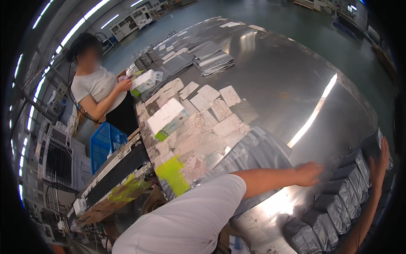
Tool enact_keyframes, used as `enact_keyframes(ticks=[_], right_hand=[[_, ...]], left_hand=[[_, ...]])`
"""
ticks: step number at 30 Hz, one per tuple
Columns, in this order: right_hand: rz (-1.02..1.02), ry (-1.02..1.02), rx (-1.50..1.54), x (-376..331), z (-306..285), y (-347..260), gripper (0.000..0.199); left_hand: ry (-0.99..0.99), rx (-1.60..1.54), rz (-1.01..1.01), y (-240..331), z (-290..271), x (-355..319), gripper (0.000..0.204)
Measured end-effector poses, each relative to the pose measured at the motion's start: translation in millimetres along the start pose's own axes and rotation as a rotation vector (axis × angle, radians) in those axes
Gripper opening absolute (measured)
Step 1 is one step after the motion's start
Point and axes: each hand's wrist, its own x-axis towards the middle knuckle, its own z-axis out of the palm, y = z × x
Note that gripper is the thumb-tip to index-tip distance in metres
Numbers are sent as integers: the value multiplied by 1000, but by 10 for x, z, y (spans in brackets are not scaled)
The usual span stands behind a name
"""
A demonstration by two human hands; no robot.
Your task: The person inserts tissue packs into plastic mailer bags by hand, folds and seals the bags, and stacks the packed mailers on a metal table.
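Note:
Several packages in grey plastic bags (pixel 336 199) stand in a slanting row at the right of the metal table. My right hand (pixel 379 163) lies along the far right end of this row, its fingers stretched out and touching the last package. Just left of the row, my left hand (pixel 310 173) hangs over the table; its fingers are blurred, and I cannot tell whether it holds anything. Flat grey plastic bags (pixel 253 154) lie in a fanned stack beneath and behind my left forearm.
A white and green pack (pixel 167 117) sits on the paper-covered part of the metal table (pixel 283 80). Across it, a person (pixel 99 91) handles something small beside another pack (pixel 144 81). More folded grey bags (pixel 213 61) lie farther back. At left are a blue crate (pixel 103 146) and a conveyor (pixel 118 173).

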Motion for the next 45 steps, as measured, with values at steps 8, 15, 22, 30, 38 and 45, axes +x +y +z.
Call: enact_keyframes(ticks=[8, 15, 22, 30, 38, 45], right_hand=[[19, -313, 570, -736, -483, -2625, 52], [-169, -569, 393, -1256, 720, -4855, 57], [306, -514, 625, -1109, 974, -5778, 50], [458, -378, 385, -355, 1636, -6532, 37], [266, -159, 514, 24, 1544, -6267, 9], [426, -199, 231, -437, 705, -5020, 14]], left_hand=[[995, -203, -265, -73, -1904, -1021, 20], [1046, 111, -11, -244, -1709, -2244, 21], [1037, 253, -87, -165, -2286, -3257, 26], [327, 760, -323, -288, -2421, -5124, 37], [471, 560, -148, -286, -2525, -4970, 13], [446, 432, 418, 243, -1755, -4286, 9]])
